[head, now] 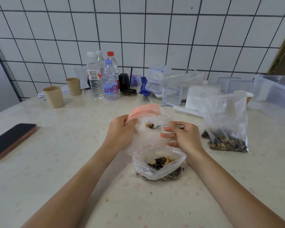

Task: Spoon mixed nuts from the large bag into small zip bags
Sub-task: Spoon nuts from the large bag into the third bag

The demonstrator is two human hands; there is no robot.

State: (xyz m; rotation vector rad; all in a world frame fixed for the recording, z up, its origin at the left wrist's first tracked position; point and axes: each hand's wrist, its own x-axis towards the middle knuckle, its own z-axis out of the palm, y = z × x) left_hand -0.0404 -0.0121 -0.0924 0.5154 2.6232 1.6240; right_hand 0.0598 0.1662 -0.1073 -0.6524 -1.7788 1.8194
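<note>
My left hand (120,130) grips the pink-edged rim of a small zip bag (146,112), which it holds up off the table. My right hand (183,135) pinches the handle of a metal spoon (156,126). The spoon bowl carries a few nuts and sits at that bag's mouth. Just in front of my hands an open clear bag with mixed nuts (160,163) lies on the table. To the right stand filled zip bags of nuts (227,125), leaning upright.
A phone (11,139) lies at the left. Two paper cups (54,96), several water bottles (110,79) and clear plastic boxes (164,84) line the back by the tiled wall. A large clear tub (276,89) sits far right.
</note>
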